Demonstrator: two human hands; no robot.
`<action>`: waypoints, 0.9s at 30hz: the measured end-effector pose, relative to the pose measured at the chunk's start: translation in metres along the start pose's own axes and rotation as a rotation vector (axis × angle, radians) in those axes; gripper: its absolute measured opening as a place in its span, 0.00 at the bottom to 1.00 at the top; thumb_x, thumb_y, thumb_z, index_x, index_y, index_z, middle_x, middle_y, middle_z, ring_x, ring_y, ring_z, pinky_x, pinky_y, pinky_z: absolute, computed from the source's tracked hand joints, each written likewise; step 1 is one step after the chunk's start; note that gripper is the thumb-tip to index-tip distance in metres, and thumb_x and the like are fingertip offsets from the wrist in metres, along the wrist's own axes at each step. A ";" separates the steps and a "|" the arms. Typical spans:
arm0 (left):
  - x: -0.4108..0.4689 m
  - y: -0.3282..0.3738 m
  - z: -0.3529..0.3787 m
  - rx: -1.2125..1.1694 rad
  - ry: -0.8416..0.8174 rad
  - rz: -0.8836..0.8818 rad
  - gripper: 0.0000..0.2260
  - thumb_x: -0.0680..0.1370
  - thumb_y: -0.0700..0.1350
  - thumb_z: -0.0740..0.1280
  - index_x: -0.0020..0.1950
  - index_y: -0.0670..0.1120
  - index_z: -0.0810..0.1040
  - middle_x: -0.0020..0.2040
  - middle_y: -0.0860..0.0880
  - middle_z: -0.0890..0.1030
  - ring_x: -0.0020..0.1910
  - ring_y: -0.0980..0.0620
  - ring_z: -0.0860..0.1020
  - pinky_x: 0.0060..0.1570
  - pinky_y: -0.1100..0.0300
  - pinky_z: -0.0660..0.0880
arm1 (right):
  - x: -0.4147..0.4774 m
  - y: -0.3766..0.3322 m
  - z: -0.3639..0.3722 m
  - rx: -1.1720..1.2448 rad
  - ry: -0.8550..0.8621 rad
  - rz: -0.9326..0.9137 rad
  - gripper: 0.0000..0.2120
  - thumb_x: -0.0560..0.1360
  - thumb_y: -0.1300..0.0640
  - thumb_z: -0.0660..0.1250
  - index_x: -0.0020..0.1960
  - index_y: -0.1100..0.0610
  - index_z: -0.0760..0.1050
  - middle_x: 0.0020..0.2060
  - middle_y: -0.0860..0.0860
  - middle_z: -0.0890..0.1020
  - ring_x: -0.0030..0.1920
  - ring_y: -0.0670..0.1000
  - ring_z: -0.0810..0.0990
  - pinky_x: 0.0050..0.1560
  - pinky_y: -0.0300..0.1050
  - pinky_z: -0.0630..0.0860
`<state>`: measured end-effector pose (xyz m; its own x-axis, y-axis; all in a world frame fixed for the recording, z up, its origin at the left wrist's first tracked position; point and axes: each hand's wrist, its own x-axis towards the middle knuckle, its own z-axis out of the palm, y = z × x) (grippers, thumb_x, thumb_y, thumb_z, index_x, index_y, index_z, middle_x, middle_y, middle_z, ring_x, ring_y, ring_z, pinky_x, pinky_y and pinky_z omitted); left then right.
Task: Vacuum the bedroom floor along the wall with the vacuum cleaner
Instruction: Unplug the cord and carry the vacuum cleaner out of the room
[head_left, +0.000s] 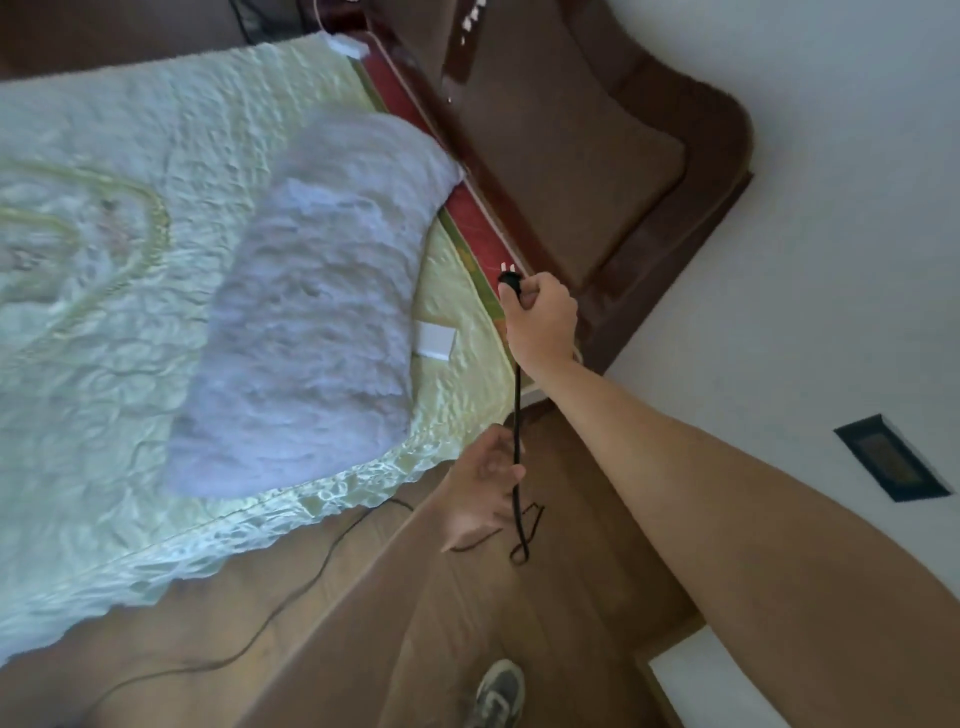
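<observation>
Plug (508, 278): black, two bright prongs pointing up out of the top of the right hand (540, 317), which is closed around its body.
Cord (517, 415): thin, black, hangs straight down below that fist, passes just in front of the left hand (485, 483), then kinks into a small loop beneath it and trails away low across the wooden floor (322, 639).
Left hand: half open, fingers loosely curled beside the cord; whether they touch it, cannot tell.
Handling, judged: cord is light and limp, will snag and tangle, not fragile; best taken by the moulded plug body, never by the prongs, with the other hand feeding slack further down.
Vacuum cleaner: not in sight; only its lead shows.
Beyond the grip: bed (130, 260) with fluffy pillow (322, 312) lies to the far side of the fist; brown headboard (571, 171) just behind it; white wall (831, 156) on the arm's outer side, carrying a dark plate (891, 457).
Stage, judged: seeking a socket; no floor vacuumed yet.
</observation>
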<state>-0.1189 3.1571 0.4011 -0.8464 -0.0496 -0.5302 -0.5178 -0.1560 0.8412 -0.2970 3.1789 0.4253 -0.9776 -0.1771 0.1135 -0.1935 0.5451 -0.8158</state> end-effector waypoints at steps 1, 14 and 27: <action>-0.010 -0.003 -0.016 0.013 0.021 -0.010 0.05 0.83 0.40 0.61 0.58 0.45 0.68 0.42 0.49 0.74 0.37 0.48 0.77 0.37 0.55 0.81 | -0.010 -0.014 0.014 0.013 -0.030 -0.018 0.11 0.77 0.52 0.68 0.41 0.55 0.70 0.30 0.44 0.70 0.39 0.56 0.78 0.42 0.54 0.74; -0.164 -0.080 -0.178 -0.170 0.379 -0.015 0.04 0.83 0.40 0.60 0.55 0.49 0.69 0.41 0.45 0.69 0.41 0.45 0.80 0.43 0.45 0.83 | -0.167 -0.188 0.174 0.210 -0.521 -0.258 0.10 0.79 0.58 0.68 0.43 0.58 0.70 0.24 0.51 0.76 0.22 0.55 0.78 0.26 0.57 0.77; -0.346 -0.169 -0.304 -0.375 0.711 0.021 0.06 0.82 0.37 0.59 0.57 0.45 0.68 0.43 0.44 0.69 0.39 0.48 0.77 0.39 0.49 0.83 | -0.373 -0.329 0.322 0.115 -0.829 -0.505 0.06 0.78 0.56 0.69 0.45 0.57 0.75 0.27 0.54 0.80 0.27 0.56 0.82 0.32 0.55 0.80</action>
<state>0.2990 2.9010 0.4103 -0.5082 -0.6526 -0.5620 -0.3196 -0.4631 0.8267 0.1579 2.8012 0.4689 -0.4053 -0.9119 0.0653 -0.5210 0.1717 -0.8361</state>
